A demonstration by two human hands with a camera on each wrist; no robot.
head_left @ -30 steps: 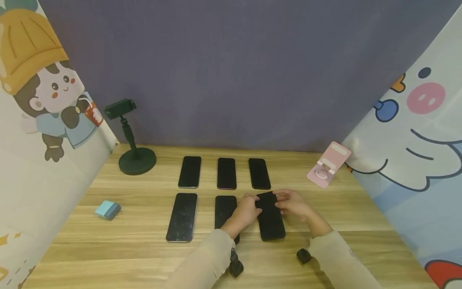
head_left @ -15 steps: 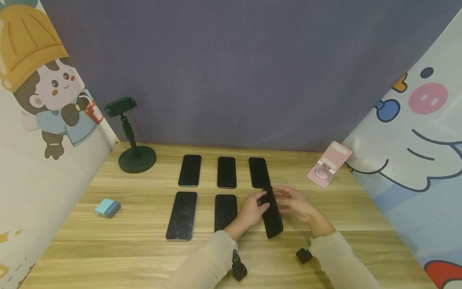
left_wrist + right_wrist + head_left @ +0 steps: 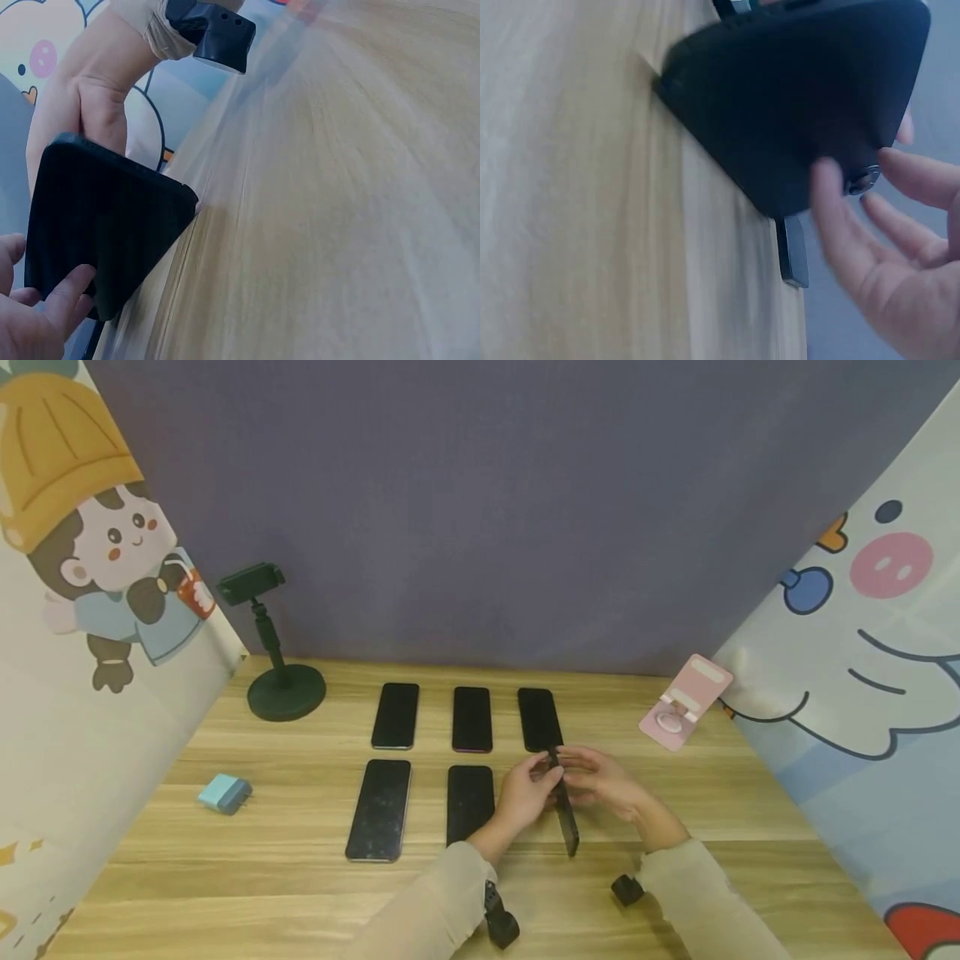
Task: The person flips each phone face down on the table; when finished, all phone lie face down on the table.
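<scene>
A black smartphone (image 3: 566, 818) stands tilted up on its long edge at the front right of the phone group. My left hand (image 3: 525, 793) grips its upper part with thumb and fingers; in the left wrist view, fingertips lie on its dark face. On the phone's other side is my right hand (image 3: 606, 783), its fingers fairly straight. In the right wrist view these fingers (image 3: 847, 247) are at the phone's back, close to a camera lens (image 3: 862, 180); one is blurred. Beside the left wrist lies another black phone (image 3: 469, 802), partly hidden by the forearm.
Three phones form the back row, among them the middle one (image 3: 472, 718). A phone (image 3: 378, 810) lies front left. A black phone stand (image 3: 285, 692) is back left, a blue charger plug (image 3: 225, 793) at left, a pink folding stand (image 3: 684, 702) at right. Behind hangs a grey curtain (image 3: 480, 518).
The front right phone has turned from lying face up to standing on its long edge. My left hand has shifted slightly right with it; the right hand's fingers have gone behind it.
</scene>
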